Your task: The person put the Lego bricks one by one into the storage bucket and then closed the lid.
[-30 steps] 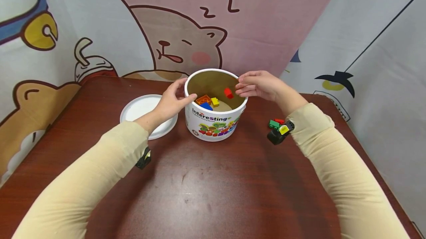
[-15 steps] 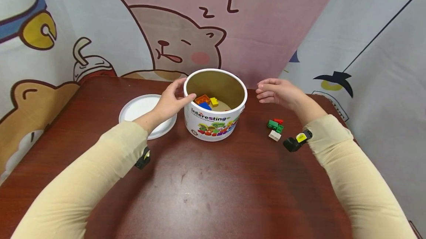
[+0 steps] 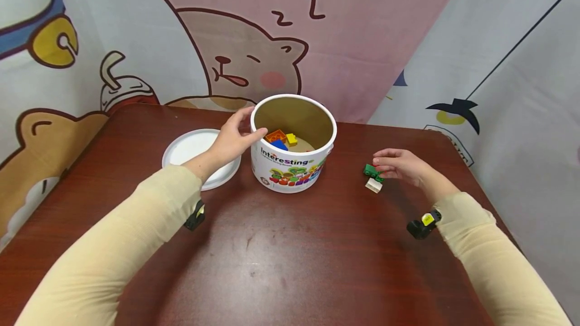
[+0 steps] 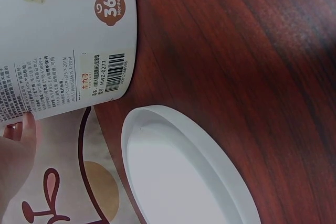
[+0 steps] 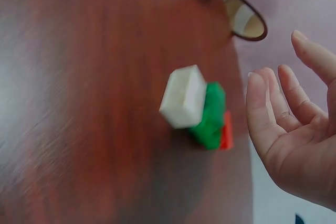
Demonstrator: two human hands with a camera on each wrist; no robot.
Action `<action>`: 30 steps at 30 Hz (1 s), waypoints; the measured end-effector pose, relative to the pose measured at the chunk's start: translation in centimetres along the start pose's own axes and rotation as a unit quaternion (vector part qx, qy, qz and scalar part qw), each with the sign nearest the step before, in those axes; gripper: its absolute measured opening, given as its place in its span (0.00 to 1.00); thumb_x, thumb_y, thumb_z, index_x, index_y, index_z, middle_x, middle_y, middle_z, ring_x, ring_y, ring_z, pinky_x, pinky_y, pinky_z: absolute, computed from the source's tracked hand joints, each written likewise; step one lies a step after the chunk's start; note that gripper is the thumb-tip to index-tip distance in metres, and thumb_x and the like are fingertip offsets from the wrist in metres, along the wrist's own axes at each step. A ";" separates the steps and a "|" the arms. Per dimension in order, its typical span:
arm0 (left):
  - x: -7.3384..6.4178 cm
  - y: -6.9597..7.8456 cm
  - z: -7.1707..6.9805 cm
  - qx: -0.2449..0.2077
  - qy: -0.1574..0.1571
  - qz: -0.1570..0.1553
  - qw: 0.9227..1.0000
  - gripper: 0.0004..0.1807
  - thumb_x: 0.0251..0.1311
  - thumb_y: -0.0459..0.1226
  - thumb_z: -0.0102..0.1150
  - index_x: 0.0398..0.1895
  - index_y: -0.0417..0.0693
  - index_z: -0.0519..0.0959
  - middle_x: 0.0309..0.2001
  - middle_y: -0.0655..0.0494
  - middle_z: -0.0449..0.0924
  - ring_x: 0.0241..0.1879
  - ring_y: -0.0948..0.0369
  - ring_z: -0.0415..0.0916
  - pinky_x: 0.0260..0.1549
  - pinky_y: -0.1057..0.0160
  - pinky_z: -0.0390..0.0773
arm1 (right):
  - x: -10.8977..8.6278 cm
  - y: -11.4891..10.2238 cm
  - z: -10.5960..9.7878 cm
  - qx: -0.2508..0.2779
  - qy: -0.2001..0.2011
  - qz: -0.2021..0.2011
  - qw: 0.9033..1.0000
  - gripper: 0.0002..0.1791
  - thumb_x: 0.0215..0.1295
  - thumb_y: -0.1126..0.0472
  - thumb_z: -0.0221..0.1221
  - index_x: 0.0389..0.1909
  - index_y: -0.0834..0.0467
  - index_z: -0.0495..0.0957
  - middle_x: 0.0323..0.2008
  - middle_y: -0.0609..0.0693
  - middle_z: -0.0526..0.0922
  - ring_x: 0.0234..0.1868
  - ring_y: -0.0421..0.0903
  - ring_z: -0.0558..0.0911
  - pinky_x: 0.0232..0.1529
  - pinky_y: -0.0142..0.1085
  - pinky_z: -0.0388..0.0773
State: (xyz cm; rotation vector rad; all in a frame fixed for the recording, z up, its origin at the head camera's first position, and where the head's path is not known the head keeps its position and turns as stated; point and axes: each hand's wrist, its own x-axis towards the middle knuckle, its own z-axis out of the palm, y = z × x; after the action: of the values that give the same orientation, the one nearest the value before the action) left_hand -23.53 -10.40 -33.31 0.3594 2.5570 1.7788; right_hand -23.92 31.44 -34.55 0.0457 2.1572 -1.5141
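Note:
A white plastic bucket (image 3: 292, 170) with printed pictures stands on the table, its mouth uncovered. Orange (image 3: 276, 136), blue and yellow (image 3: 291, 139) toy bricks lie inside, with a bit of red at the front rim. My left hand (image 3: 231, 139) holds the bucket at its left side, thumb across the rim and fingers against the outer wall. Over at the right, my right hand (image 3: 403, 167) hovers by a small group of bricks, fingers relaxed and apart. A white brick (image 5: 184, 98), green bricks (image 5: 212, 116) and a red brick (image 5: 226, 131) make up that group.
A round white lid (image 3: 190, 144) lies on the table left of the bucket, partly under my left forearm in the head view. A printed cloth (image 3: 362, 28) hangs close behind the brown wooden table (image 3: 272, 245).
A red brick has dropped from beside my right hand into the bucket. The right hand has moved away rightward, then toward me to the loose bricks. My left hand stays at the bucket.

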 end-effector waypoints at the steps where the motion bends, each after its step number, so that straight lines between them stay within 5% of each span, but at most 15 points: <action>1: 0.0 0.0 0.0 0.000 0.000 -0.001 1.000 0.36 0.60 0.42 0.60 0.69 0.46 0.58 0.63 0.44 0.65 0.59 0.51 0.67 0.60 0.55 0.71 | -0.1 0.5 -0.1 0.001 0.000 0.002 1.000 0.06 0.66 0.57 0.55 0.42 0.51 0.73 0.34 0.37 0.82 0.38 0.36 0.82 0.41 0.31 0.82; 16: -0.1 -0.1 -0.1 -0.001 -0.003 -0.006 1.000 0.36 0.60 0.43 0.59 0.69 0.47 0.57 0.63 0.44 0.65 0.60 0.50 0.66 0.59 0.53 0.72 | -1.0 4.8 -0.3 -0.028 0.004 0.037 0.999 0.23 0.65 0.58 0.57 0.56 0.68 0.66 0.34 0.37 0.79 0.37 0.33 0.80 0.41 0.31 0.82; 22: 0.0 -0.1 -0.1 -0.009 -0.004 -0.003 1.000 0.37 0.60 0.43 0.59 0.70 0.47 0.57 0.63 0.43 0.64 0.60 0.50 0.67 0.60 0.54 0.71 | -0.9 4.8 0.8 -0.100 0.017 0.034 0.994 0.31 0.63 0.57 0.59 0.60 0.73 0.63 0.40 0.47 0.78 0.37 0.37 0.77 0.41 0.32 0.82; 30: 0.0 0.0 -0.2 -0.013 -0.006 -0.004 1.000 0.37 0.59 0.43 0.60 0.70 0.47 0.57 0.64 0.44 0.64 0.60 0.51 0.67 0.60 0.54 0.71 | -0.4 4.3 2.2 -0.213 0.064 0.030 0.975 0.28 0.57 0.56 0.65 0.52 0.70 0.71 0.47 0.62 0.74 0.40 0.46 0.76 0.39 0.35 0.82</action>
State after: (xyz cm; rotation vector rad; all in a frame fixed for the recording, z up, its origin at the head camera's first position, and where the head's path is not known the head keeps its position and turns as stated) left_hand -23.52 -10.56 -33.27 0.3578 2.5203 1.8001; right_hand -21.44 31.21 -38.74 0.0613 2.5143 -1.0131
